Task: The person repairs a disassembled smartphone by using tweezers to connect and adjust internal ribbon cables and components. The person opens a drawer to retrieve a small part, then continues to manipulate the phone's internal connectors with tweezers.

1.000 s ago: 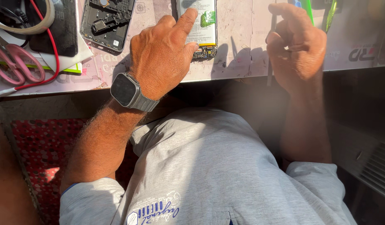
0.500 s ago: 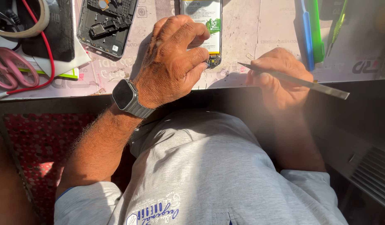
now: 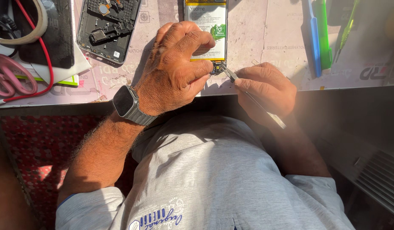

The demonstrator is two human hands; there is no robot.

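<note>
An opened phone (image 3: 205, 30) lies on the work mat, its white battery and green circuit board showing. My left hand (image 3: 173, 70) presses down on the phone's near end, fingers curled over it; a dark watch sits on that wrist. My right hand (image 3: 267, 89) grips thin metal tweezers (image 3: 252, 96), whose tips touch the phone's bottom edge right beside my left fingers.
A black phone back cover (image 3: 107, 27) lies upper left. Pink scissors (image 3: 9, 76), a red cable (image 3: 43, 55) and a dark slab lie at far left. Blue (image 3: 312, 38) and green (image 3: 322, 36) plastic tools lie upper right. The table edge runs just below my hands.
My right hand swung the tweezers from sideways to pointing at the phone's bottom edge and moved up to it. My left hand settled over the phone's near end.
</note>
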